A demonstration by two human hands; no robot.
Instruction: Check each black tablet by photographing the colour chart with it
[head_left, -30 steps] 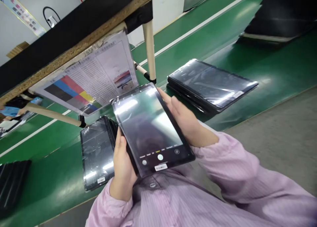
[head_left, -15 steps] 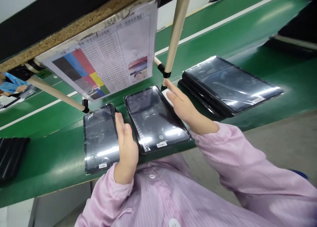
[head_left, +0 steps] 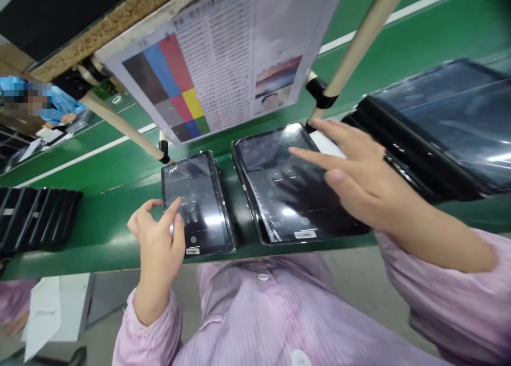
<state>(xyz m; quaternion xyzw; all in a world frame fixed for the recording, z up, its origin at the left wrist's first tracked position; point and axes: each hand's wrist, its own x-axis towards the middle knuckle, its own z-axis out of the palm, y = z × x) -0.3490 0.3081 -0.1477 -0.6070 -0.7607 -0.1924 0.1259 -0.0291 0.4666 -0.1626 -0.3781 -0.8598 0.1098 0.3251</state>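
Two tablets in clear film lie on the green bench, each with a dark glossy screen and a small white label at its near edge. At the left tablet (head_left: 199, 201), my left hand (head_left: 159, 233) has its fingers apart at the left side, the index finger over the screen. My right hand (head_left: 355, 169) is spread above the right part of the middle tablet (head_left: 275, 185), holding nothing; the screen mirrors its fingers. Whether either hand touches the glass I cannot tell. Under both tablets more dark edges show. A white item (head_left: 327, 142) lies partly hidden behind my right hand.
A stack of wrapped tablets (head_left: 447, 126) stands to the right. Several dark tablets (head_left: 40, 217) stand in a row at far left. A printed colour sheet (head_left: 223, 63) hangs on a pipe-framed board ahead. A person in blue (head_left: 64, 102) sits beyond the bench.
My left hand has moved from the gap between the tablets to the left tablet's left side. My right hand has come over the middle tablet with fingers spread. The view has shifted.
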